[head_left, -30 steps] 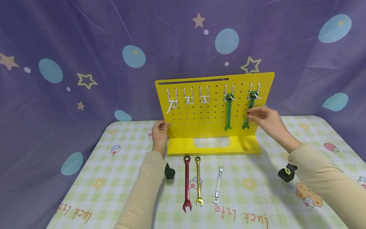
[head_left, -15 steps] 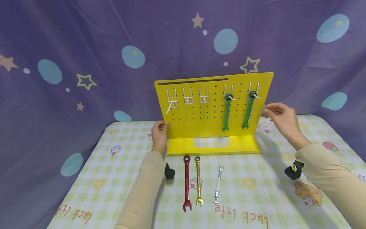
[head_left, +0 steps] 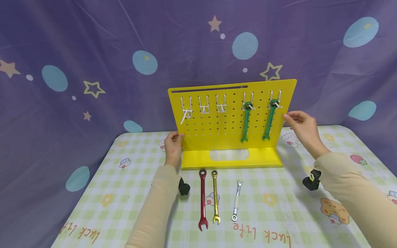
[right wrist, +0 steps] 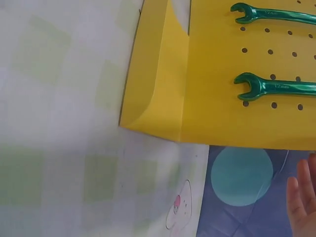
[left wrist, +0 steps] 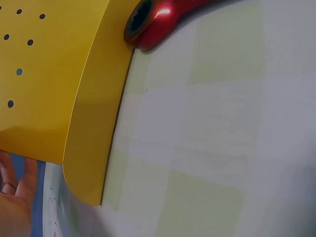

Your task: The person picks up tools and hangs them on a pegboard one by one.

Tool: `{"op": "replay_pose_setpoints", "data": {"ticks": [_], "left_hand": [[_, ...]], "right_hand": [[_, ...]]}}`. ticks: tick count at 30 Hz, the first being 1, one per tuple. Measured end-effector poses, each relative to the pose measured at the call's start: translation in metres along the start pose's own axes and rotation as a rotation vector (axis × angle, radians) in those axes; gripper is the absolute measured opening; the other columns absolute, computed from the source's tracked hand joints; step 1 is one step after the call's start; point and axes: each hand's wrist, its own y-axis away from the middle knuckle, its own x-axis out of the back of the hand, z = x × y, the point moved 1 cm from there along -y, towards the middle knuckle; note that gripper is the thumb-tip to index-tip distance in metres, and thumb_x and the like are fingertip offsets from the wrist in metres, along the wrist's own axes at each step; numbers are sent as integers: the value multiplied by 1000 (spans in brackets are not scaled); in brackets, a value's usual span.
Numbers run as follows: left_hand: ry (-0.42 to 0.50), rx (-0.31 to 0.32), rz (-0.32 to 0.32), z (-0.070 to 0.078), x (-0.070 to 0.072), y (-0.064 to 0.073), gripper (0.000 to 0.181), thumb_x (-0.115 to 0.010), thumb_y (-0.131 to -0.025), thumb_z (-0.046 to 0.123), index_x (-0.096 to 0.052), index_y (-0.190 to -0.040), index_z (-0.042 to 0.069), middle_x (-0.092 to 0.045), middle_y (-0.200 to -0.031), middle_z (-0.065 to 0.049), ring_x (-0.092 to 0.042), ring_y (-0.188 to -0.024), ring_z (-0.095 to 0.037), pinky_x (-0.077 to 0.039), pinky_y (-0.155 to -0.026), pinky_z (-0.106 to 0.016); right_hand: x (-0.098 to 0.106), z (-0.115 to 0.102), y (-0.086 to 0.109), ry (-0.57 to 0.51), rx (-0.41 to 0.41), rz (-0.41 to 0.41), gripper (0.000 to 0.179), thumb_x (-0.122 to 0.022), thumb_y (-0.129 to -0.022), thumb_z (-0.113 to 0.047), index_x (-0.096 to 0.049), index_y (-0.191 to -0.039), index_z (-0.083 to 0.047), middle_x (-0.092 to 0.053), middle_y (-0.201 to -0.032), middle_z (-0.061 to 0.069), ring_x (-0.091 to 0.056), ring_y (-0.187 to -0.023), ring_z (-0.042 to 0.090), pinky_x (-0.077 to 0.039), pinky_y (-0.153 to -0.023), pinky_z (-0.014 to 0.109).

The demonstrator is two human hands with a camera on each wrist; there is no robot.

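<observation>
A yellow pegboard [head_left: 217, 137] stands on the table with white hooks along its upper part. Two green combination wrenches hang from the right-hand hooks: an inner green wrench [head_left: 246, 124] and an outer green wrench [head_left: 270, 120], both with open ends downward. My left hand [head_left: 173, 146] holds the board's left edge, thumb in front and fingers partly behind. At the right edge, my right hand [head_left: 305, 131] pinches the board. Before the board lie a red wrench [head_left: 203, 199], a gold wrench [head_left: 215, 198] and a smaller silver wrench [head_left: 237, 199].
Three white hooks [head_left: 204, 105] on the left of the board bear no tools. A checked cloth [head_left: 133, 193] covers the table, and a purple patterned curtain [head_left: 192, 44] hangs behind. Black devices [head_left: 184, 187] sit at both wrists.
My right hand has left the outer green wrench, moved right and come to the board's right edge. Both hanging wrenches have shifted slightly. My left hand stays at the left edge.
</observation>
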Motion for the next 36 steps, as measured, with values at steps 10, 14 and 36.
{"op": "replay_pose_setpoints", "data": {"ticks": [10,14,36], "left_hand": [[-9,-21,-22,-2,-2,-1,20,-62,-98,19,-61,-101,-1,-55,-92,-7,-48,-80,-15,-40,-68,-22],[-49,-37,-62,-2,0,-2,23,-60,-100,22,-61,-102,-1,-56,-93,-8,-49,-80,-17,-41,-66,-22],[-281,-2,-255,21,41,55,42,-56,-103,29,-52,-138,7,-54,-135,-11,-52,-121,-30,-47,-95,-45]], "right_hand": [[-12,-3,-2,-62,-65,-25,62,-59,-97,-45,-52,-132,6,-60,-103,-6,-59,-84,2,-47,-76,16],[-15,-2,-4,-65,-62,1,56,-59,-99,-41,-55,-126,8,-58,-88,-19,-58,-80,1,-47,-71,13],[-26,1,-4,-46,-23,109,46,-62,-98,-34,-61,-111,10,-53,-73,-26,-53,-72,-6,-43,-68,16]]}}
